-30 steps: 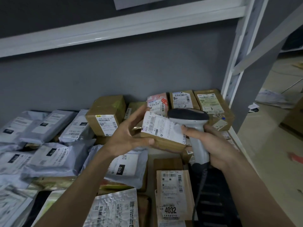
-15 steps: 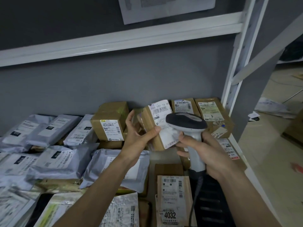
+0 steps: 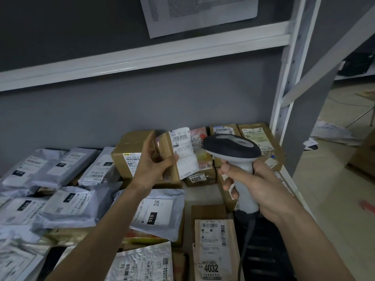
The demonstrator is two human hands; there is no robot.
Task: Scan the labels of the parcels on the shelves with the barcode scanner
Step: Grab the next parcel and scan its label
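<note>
Parcel (image 3: 169,157) in left hand (image 3: 151,165) grip; scanner (image 3: 235,157) in right hand (image 3: 253,183) grip.

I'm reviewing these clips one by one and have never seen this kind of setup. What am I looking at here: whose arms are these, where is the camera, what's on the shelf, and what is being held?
There is no robot: a person works with bare hands, and the single camera sits on their head, looking forward and down, so the arms reach in from the bottom. The left hand grips a small cardboard parcel, lifted off the pile, its white label turned towards the scanner. The right hand holds a barcode scanner by its pale handle, dark head beside that label. Below lies a metal shelf crowded with parcels: grey plastic mailers on the left, brown boxes at the back, and one box marked 4032 near the front. A printed sheet hangs on the wall above.
</note>
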